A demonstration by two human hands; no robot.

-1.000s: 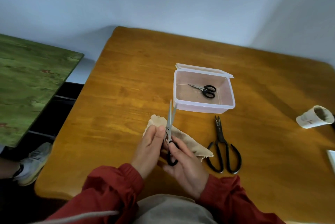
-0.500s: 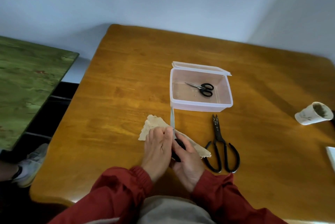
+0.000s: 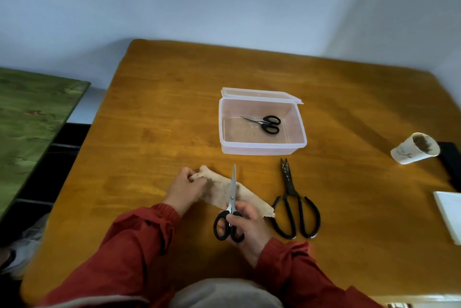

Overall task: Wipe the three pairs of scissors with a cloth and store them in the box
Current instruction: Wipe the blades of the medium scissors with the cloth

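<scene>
My right hand (image 3: 247,226) grips the black handles of silver-bladed scissors (image 3: 232,189), whose closed blades point away from me over a beige cloth (image 3: 249,198). My left hand (image 3: 184,189) pinches the cloth's left end on the table. A clear plastic box (image 3: 262,148) stands open beyond them, with small black-handled scissors (image 3: 264,123) lying inside. Large all-black scissors (image 3: 291,200) lie on the table to the right of the cloth, tips toward the box.
The wooden table (image 3: 162,120) carries a tipped white paper cup (image 3: 414,152) at the right, a dark object (image 3: 451,158) behind it and a white item (image 3: 449,213) at the right edge. A green surface (image 3: 30,120) lies to the left, beyond a gap.
My hands have moved apart: the left slid to the cloth's left end, and the right drew the scissors back toward me and to the right, baring the handles.
</scene>
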